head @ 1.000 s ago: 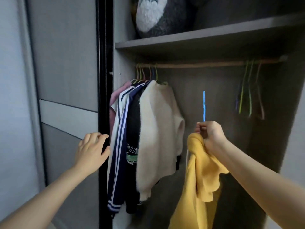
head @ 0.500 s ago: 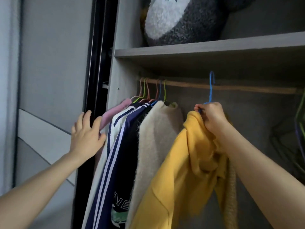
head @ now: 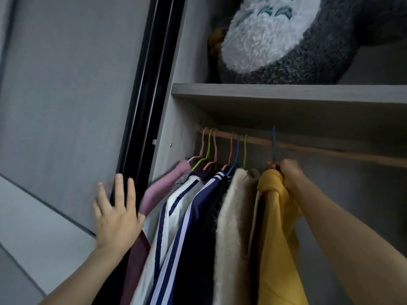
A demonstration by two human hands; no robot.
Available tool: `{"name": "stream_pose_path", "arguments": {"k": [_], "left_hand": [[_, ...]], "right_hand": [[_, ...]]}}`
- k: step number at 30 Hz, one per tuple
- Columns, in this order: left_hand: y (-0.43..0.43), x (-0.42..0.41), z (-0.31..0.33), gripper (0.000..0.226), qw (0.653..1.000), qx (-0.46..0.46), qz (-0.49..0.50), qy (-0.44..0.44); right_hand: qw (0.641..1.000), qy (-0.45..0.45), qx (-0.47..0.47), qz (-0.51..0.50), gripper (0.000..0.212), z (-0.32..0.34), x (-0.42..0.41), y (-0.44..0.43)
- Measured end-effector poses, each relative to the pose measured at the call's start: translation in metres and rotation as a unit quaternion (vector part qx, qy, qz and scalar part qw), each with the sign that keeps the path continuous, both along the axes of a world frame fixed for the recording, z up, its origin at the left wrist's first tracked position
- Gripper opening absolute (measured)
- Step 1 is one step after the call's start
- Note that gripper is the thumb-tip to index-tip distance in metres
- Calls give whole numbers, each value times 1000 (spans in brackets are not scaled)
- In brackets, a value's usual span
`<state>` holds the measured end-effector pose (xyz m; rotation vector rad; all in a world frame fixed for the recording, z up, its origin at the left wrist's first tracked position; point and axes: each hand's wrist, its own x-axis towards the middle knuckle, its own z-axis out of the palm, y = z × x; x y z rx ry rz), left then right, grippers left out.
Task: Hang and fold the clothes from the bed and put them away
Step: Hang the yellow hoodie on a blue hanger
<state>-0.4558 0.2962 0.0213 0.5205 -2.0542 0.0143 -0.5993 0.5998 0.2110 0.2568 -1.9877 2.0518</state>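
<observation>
My right hand (head: 287, 178) grips the neck of a yellow garment (head: 275, 238) together with its blue hanger (head: 273, 142). The hanger's hook is over the wooden rail (head: 330, 150) inside the wardrobe. The yellow garment hangs just right of a cream fuzzy sweater (head: 233, 227). My left hand (head: 116, 216) is spread flat, fingers straight, against the edge of the dark sliding door frame (head: 141, 128).
Several garments hang left of the cream sweater: a navy striped jacket (head: 189, 227), a white one and a pink one (head: 163, 186), on coloured wire hangers. A grey and white plush toy (head: 275, 40) sits on the shelf (head: 286, 93) above. The rail's right part is bare.
My right hand lifted the yellow garment from below the rail and brought the blue hook onto it, close to the cream sweater. My left hand stayed spread on the door edge.
</observation>
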Motion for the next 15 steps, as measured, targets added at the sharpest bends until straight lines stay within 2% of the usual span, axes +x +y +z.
{"name": "stream_pose_path", "arguments": {"k": [6,8,10,12,15], "left_hand": [[-5,0,0,108,999,-34,-3,15],[-1,4,3,105,999,-34,-2,8],[1,7,6,103,999,-33,-1,-3],[2,10,6,102,999,-31,-2,-9],[6,16,7,100,1000,-21,-14,-7]], "right_hand": [[997,-42,37,61,32,-38,-25,-59],[997,-36,44,51,33,-40,-27,-69],[995,-16,97,10,25,-37,-28,-71],[978,4,205,-31,14,-38,-23,-65],[957,49,279,-54,25,-46,-13,-44]]}}
